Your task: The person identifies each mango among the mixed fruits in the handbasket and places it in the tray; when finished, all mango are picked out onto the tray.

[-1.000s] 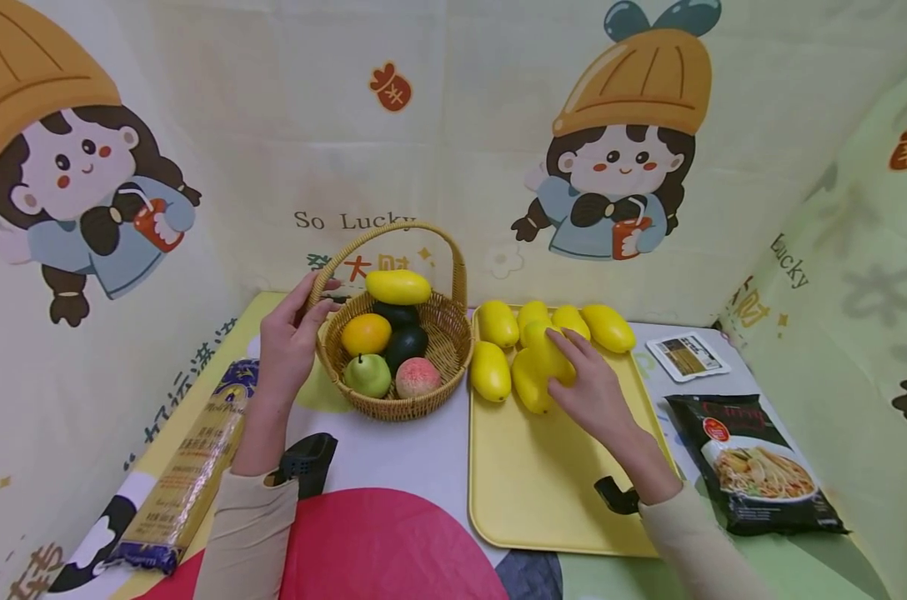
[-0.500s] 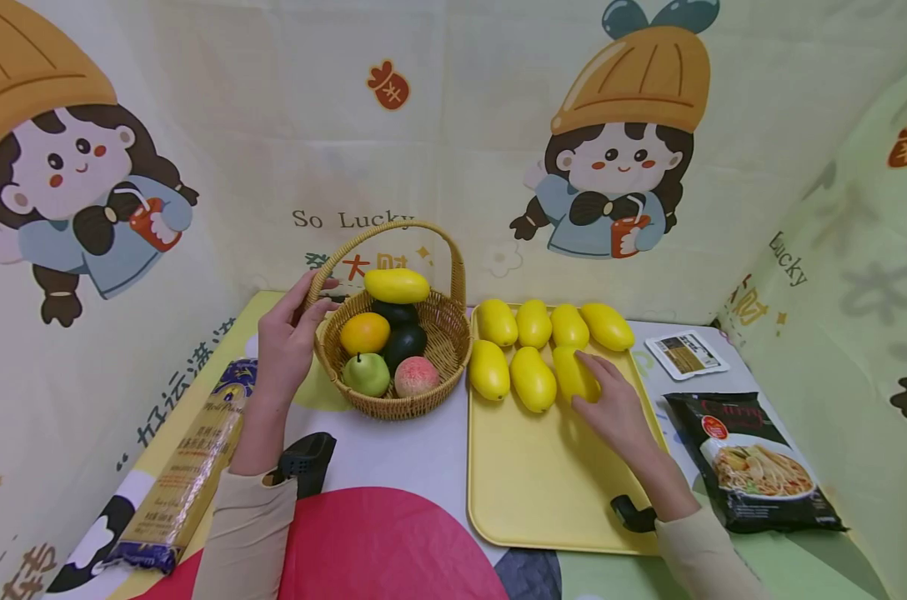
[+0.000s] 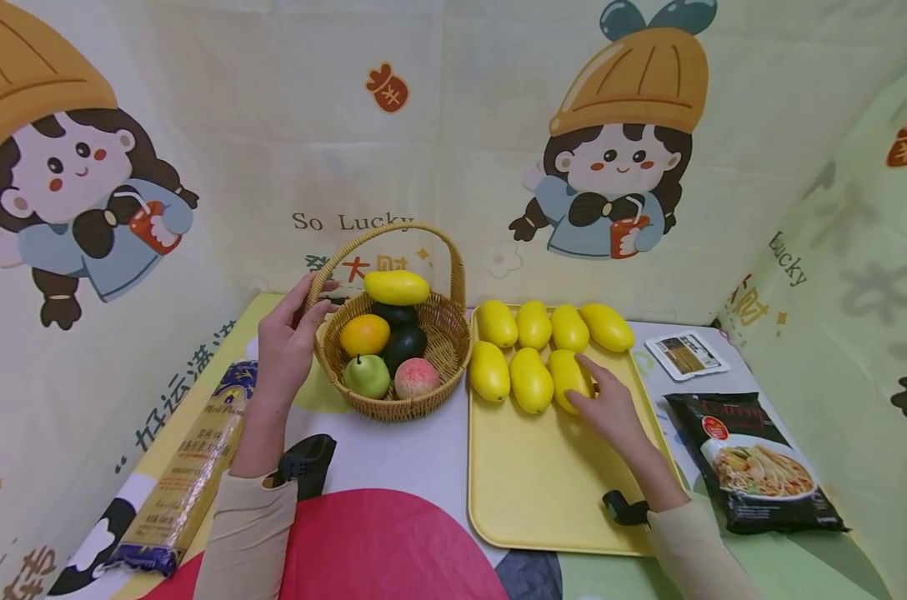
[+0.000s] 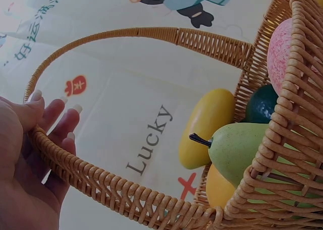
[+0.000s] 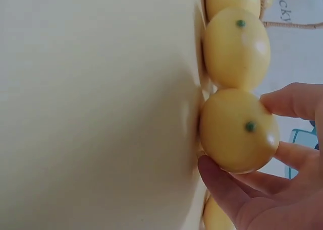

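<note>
In the head view my left hand holds the side of the wicker basket's arched handle. The left wrist view shows that handle running between thumb and fingers. Inside the basket are a yellow mango, an orange-yellow fruit, dark avocado-like fruits, a green pear and a pink peach. My right hand grips a mango between thumb and fingers. That mango rests on the yellow tray, at the right end of the front row, touching its neighbour.
Several more mangoes line the tray's far end. Right of the tray lie a black noodle packet and a small white-edged pack. A long pasta bag lies at the left. Patterned cloth walls enclose the table.
My right hand has brought its mango down from above the other mangoes to the front row, then slid it left against its neighbour. The left hand and basket have stayed put.
</note>
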Demonstrator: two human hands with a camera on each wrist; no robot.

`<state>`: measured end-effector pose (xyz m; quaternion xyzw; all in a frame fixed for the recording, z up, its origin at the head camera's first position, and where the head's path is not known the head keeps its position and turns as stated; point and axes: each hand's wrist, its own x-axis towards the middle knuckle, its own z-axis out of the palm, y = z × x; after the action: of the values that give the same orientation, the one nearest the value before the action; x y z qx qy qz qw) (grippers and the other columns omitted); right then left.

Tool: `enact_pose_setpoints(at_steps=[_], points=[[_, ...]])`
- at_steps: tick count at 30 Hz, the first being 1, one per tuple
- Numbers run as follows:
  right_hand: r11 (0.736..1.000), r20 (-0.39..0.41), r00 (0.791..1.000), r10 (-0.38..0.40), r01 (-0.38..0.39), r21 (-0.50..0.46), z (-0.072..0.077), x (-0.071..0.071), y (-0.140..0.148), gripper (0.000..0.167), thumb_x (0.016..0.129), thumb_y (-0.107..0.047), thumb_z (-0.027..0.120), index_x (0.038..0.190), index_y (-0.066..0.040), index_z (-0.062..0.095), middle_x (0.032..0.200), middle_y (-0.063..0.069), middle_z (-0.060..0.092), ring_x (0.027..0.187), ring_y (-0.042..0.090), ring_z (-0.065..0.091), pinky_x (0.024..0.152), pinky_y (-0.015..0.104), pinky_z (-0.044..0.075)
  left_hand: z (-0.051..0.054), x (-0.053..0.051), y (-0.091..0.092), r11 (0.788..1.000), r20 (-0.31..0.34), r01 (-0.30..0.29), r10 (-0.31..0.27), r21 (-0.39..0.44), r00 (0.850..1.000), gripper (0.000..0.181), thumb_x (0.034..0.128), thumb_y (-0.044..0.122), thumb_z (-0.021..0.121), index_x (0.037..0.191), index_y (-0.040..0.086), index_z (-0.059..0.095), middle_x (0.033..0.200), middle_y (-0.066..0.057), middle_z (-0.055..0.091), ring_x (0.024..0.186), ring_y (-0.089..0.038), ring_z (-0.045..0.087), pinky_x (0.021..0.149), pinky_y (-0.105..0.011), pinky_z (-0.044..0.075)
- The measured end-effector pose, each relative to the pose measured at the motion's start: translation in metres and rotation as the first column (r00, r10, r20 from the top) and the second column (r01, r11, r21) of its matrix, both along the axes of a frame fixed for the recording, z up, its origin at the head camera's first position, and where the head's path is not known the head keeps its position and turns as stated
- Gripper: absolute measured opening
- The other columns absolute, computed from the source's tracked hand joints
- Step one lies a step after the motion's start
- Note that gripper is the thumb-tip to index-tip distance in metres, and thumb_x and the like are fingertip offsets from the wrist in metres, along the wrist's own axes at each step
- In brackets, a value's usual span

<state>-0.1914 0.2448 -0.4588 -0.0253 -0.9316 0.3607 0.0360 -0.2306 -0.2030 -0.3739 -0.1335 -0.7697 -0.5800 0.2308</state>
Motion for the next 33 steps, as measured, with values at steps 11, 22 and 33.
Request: enact_pose_setpoints(at_steps=[11, 22, 33], points=[[0.995, 0.108, 0.992, -0.064, 0.073, -0.075, 0.001, -0.002, 0.001, 0.072, 0.100, -0.042, 0.052, 0.156, -0.007, 0.025, 0.153, 0.028, 0.039, 0.140, 0.041, 0.040, 0.117, 0.056, 0.034, 0.000, 0.000, -0.001, 1.000, -0.003, -0.003, 0.003, 0.000, 1.000, 0.043, 0.1030, 0.023, 0.053, 0.145, 0.032, 0.051, 0.130, -0.010, 0.065, 0.100, -0.003, 0.065, 0.084, -0.009, 0.051], [0.997, -0.108, 0.992, -0.067, 0.063, -0.042, 0.001, -0.003, 0.001, 0.059, 0.099, -0.031, 0.059, 0.149, -0.004, 0.042, 0.151, 0.023, 0.043, 0.141, 0.042, 0.038, 0.117, 0.059, 0.030, -0.002, -0.002, -0.003, 1.000, -0.003, -0.004, 0.004, -0.003, 1.000, 0.043, 0.1030, 0.025, 0.053, 0.144, 0.035, 0.050, 0.131, -0.008, 0.065, 0.101, -0.003, 0.065, 0.091, -0.009, 0.050], [0.997, -0.369, 0.928, 0.048, -0.068, -0.042, 0.008, -0.011, -0.018, 0.043, 0.092, -0.011, 0.067, 0.133, -0.007, 0.059, 0.138, 0.018, 0.056, 0.132, 0.037, 0.050, 0.112, 0.056, 0.039, -0.003, -0.001, -0.002, 1.000, -0.002, -0.005, 0.005, -0.008, 1.000, 0.043, 0.1029, 0.026, 0.053, 0.144, 0.035, 0.050, 0.129, -0.003, 0.066, 0.101, -0.005, 0.065, 0.092, -0.012, 0.051]])
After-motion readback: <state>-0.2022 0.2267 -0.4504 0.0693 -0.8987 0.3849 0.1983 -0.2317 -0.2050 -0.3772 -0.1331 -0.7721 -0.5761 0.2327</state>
